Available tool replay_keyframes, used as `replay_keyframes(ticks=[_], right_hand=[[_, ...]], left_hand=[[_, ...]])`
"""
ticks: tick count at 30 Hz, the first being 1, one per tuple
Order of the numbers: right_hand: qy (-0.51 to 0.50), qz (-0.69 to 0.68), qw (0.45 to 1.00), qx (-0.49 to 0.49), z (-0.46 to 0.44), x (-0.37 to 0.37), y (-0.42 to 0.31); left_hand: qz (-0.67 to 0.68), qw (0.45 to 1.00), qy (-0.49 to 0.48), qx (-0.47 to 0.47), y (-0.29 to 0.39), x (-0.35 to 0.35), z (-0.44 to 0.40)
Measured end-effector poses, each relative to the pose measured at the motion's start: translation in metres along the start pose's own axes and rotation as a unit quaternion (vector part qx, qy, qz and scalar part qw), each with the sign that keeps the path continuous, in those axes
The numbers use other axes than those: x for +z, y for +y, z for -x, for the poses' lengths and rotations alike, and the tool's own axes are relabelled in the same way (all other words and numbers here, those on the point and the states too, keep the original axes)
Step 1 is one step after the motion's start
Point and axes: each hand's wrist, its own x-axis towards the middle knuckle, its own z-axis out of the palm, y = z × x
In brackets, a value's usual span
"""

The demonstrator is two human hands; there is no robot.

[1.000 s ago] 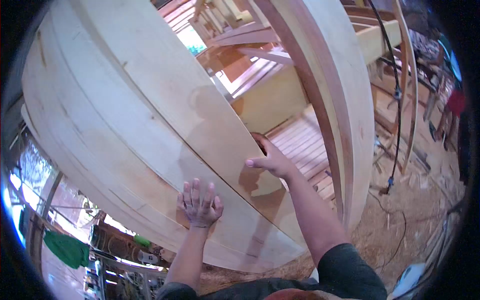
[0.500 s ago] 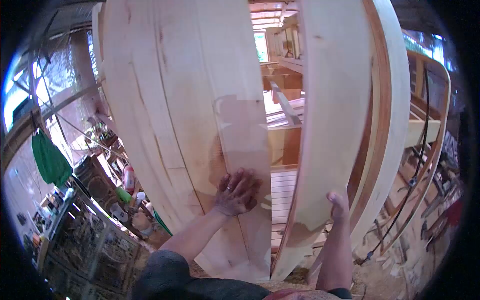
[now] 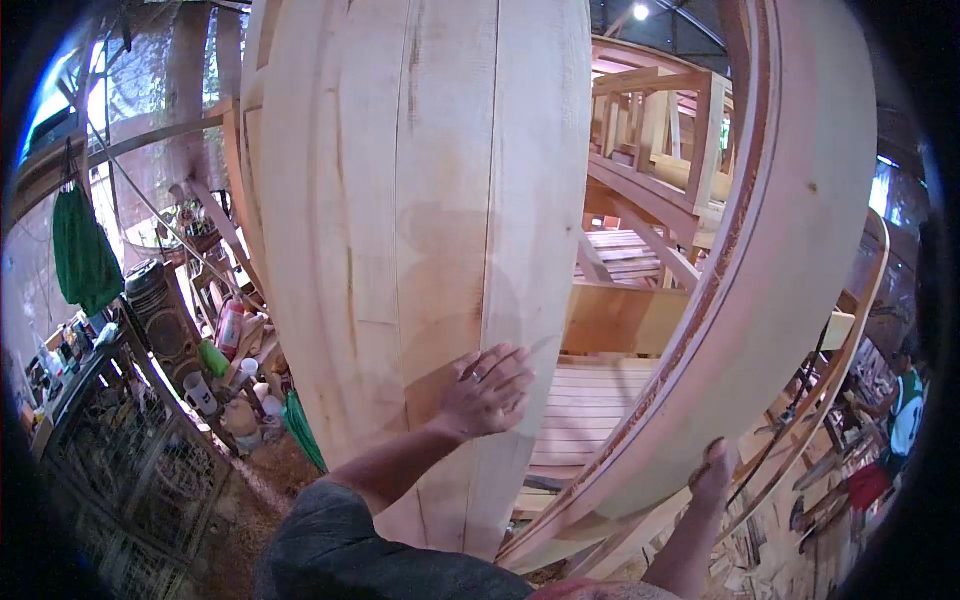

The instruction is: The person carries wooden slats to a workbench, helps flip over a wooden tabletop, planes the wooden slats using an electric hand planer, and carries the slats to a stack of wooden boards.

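Note:
My left hand (image 3: 490, 390) rests flat on the pale planked surface (image 3: 445, 250), its fingers spread a little. My right hand (image 3: 713, 468) is at the lower outer edge of a wide curved plank (image 3: 800, 260). Its thumb shows on that edge, while its other fingers are mostly hidden. A gap lies between the planked surface and the curved plank, with a reddish-brown edge strip (image 3: 738, 215) along the plank's inner side.
Through the gap are a slatted floor (image 3: 595, 400), a wooden crosspiece (image 3: 625, 318) and framing (image 3: 700, 140). A green bag (image 3: 85, 250) hangs left, above cluttered shelving. At far right are a curved wooden frame (image 3: 872, 290), scattered wood and a person (image 3: 905, 415).
The view has turned. My right hand has left the first panel's edge and moved right with the wide plank, and the gap has widened. My left hand stays on the planking, nearer its right edge.

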Motion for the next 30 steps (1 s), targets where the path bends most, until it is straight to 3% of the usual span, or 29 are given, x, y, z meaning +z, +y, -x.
replay_keyframes(ticks=[2, 3, 4, 6, 9, 12, 15, 18, 21, 24, 25, 26, 28, 29, 30], right_hand=[[-0.012, 0.012, 0.999, -0.044, -0.001, 0.012, -0.017], [0.002, 0.029, 0.998, -0.046, 0.001, -0.019, -0.003], [0.017, 0.047, 0.998, -0.048, 0.002, -0.048, 0.01], [0.028, 0.064, 0.996, -0.05, 0.015, -0.014, -0.005], [0.057, 0.052, 0.995, -0.065, 0.027, 0.035, -0.013], [0.106, 0.087, 0.99, -0.02, 0.056, 0.047, -0.026], [0.117, 0.085, 0.988, -0.058, 0.083, 0.059, -0.022], [0.148, 0.031, 0.981, -0.119, 0.122, 0.067, -0.015], [0.145, 0.089, 0.966, -0.196, 0.183, 0.09, -0.014], [0.122, 0.121, 0.963, -0.206, 0.265, 0.018, 0.017], [0.096, 0.116, 0.965, -0.214, 0.284, 0.035, 0.007], [0.094, 0.114, 0.963, -0.227, 0.304, 0.052, -0.009], [0.091, 0.111, 0.957, -0.253, 0.313, 0.16, -0.068], [0.046, 0.162, 0.948, -0.27, 0.317, 0.194, -0.082], [0.071, 0.187, 0.931, -0.304, 0.321, 0.219, -0.086]], left_hand=[[0.126, 0.988, 0.049, -0.071, 0.034, -0.018, -0.006], [0.197, 0.972, 0.073, -0.103, 0.056, -0.024, -0.017], [0.321, 0.939, 0.023, -0.119, 0.077, -0.027, -0.028], [0.537, 0.826, -0.088, -0.148, 0.115, -0.036, -0.044], [0.673, 0.721, -0.132, -0.097, 0.148, -0.042, -0.07], [0.644, 0.756, -0.075, -0.092, 0.153, -0.041, -0.058], [0.699, 0.705, -0.08, -0.094, 0.151, -0.046, -0.041], [0.72, 0.694, -0.003, -0.026, 0.144, -0.066, -0.03], [0.746, 0.662, 0.055, 0.039, 0.137, -0.085, -0.017], [0.823, 0.56, -0.072, 0.058, 0.131, -0.101, -0.004], [0.814, 0.573, -0.029, 0.09, 0.126, -0.112, -0.008], [0.835, 0.54, -0.016, 0.103, 0.124, -0.124, -0.016], [0.873, 0.472, 0.005, 0.121, 0.122, -0.147, -0.027], [0.879, 0.455, -0.005, 0.141, 0.12, -0.153, -0.03], [0.888, 0.435, -0.002, 0.146, 0.119, -0.161, -0.032]])
